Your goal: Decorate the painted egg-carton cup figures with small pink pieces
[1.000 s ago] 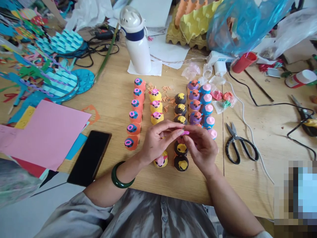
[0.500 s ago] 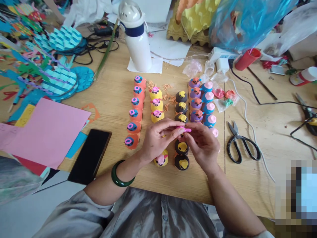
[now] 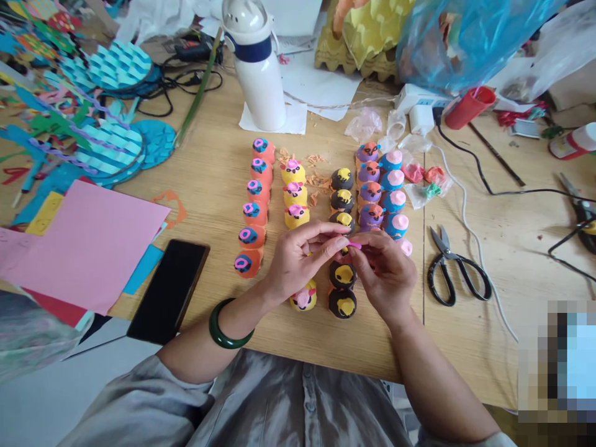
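Between my fingertips is a small piece of bright pink modelling clay [image 3: 354,244]. My left hand [image 3: 305,257] pinches its left side, thumb against forefinger. My right hand [image 3: 384,267] grips its right side with thumb and fingers. Both hands hover over strips of painted egg-carton cups with clay faces. Partly hidden beneath them are the black strip with yellow clay [image 3: 343,275] and the yellow strip with pink clay [image 3: 294,195]. An orange strip [image 3: 254,213] lies to the left. On the right are a purple strip [image 3: 371,192] and a blue strip with pink tops [image 3: 392,200].
Black-handled scissors [image 3: 447,267] lie right of my hands. A phone [image 3: 168,292] and pink paper [image 3: 93,242] are at left. Behind stand a white bottle [image 3: 261,87], a power strip [image 3: 414,99] with cables, a red cup [image 3: 470,108] and a blue plastic bag [image 3: 465,49].
My fingers have shifted slightly around the pink clay, and less of it shows now. The strips and the other things on the table stay in place.
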`<state>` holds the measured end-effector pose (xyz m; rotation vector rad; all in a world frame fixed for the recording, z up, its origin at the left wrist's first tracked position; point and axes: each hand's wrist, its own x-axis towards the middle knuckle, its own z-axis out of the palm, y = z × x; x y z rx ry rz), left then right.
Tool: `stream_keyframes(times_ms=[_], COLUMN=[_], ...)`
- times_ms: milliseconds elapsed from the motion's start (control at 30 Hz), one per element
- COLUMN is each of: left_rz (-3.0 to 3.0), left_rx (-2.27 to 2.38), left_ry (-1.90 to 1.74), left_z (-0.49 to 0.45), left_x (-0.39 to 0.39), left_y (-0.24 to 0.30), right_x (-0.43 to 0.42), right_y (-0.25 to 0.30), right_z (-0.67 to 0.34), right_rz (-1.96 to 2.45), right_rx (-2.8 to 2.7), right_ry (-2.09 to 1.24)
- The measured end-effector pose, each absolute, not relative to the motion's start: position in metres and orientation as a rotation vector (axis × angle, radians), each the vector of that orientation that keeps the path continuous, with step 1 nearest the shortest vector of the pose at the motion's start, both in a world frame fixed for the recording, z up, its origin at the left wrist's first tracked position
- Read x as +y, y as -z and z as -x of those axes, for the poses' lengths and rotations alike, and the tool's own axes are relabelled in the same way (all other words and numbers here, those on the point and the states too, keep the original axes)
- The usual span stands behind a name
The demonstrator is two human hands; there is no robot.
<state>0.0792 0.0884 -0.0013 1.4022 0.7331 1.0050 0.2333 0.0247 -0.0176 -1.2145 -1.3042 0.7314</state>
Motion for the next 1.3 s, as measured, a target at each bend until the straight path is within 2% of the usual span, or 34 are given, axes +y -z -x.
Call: stream_keyframes(times_ms=[233,500,700,833,1100,1300], left_rz=[-1.426,-1.478,-1.506,-1.246,-1.068,-1.469], left_rx=[0.731,0.687,0.858,0.863,0.669,0.678], left_ry=[-1.029,-0.989,-1.219,-1.137,-0.871,-0.948], left_z=[-0.081,-0.078,-0.075,-0.073,-0.076,-0.079], left_x=[0.087,0.088,0.097,0.100,0.091,0.087], left_y=[0.002,0.002,0.006,0.005,0.004,-0.005], right_x=[0.024,0.025,0.024,0.029,0.028,0.024], right_y=[0.019,0.017,0.007,0.003,0.004,0.002], right_z=[-0.231,-0.232,-0.231,-0.232,-0.233,-0.231], right_rz=[1.255,1.327,1.227,1.202,1.256,1.288], right_rx=[-1.241,-1.445,-1.144,-0.909,-0.931,-1.040], right_ry=[-0.778,-0.503,-0.893,-1.003,-0.953,-0.932])
